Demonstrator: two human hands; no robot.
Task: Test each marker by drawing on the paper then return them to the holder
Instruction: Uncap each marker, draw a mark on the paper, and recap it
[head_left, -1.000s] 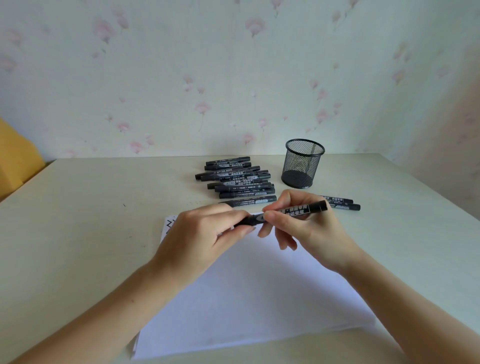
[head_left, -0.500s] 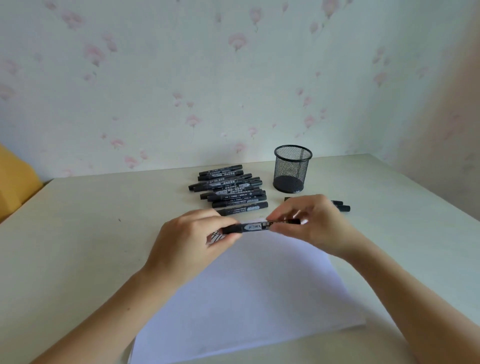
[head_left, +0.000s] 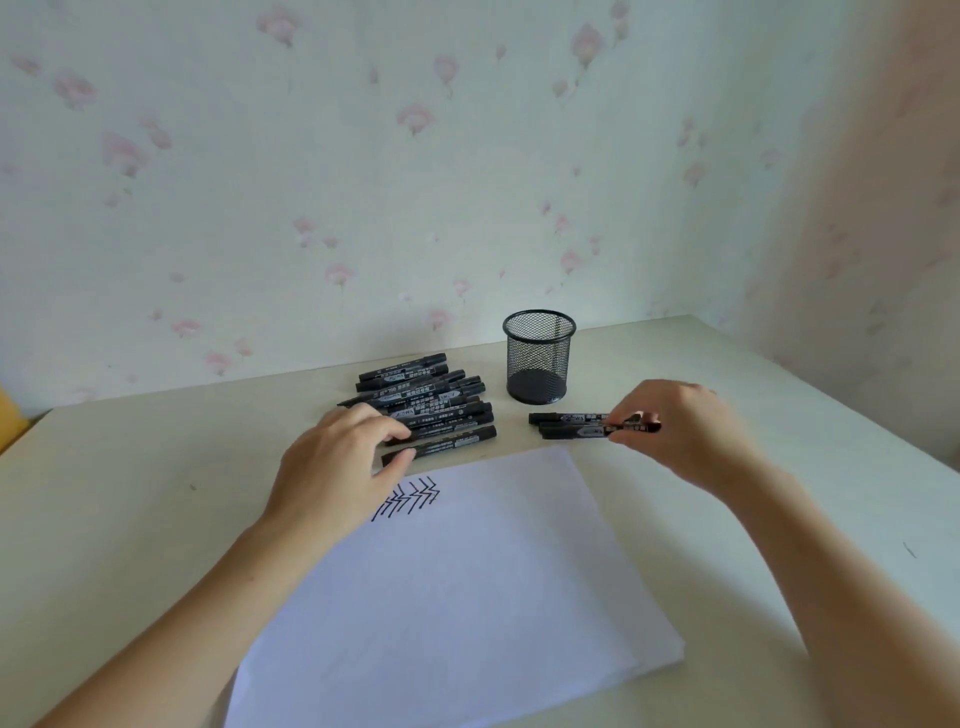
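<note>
A home room: floral wallpaper (head_left: 415, 156) behind a plain desk (head_left: 156, 467)

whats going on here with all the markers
A person is working through black markers at a pale table. The right hand pinches one black marker beside another lying by the empty black mesh holder. The left hand reaches to the nearest marker of the pile. The white paper bears zigzag test strokes.

The left hand (head_left: 337, 462) is covering the near ends of the pile of markers (head_left: 431, 405) and part of the zigzag marks (head_left: 410, 499) on the paper (head_left: 467, 571). The right hand (head_left: 680, 431) is hiding the far ends of two markers (head_left: 571, 425); their label print is reading too small. The paper's near-left corner is running off the bottom edge.
</note>
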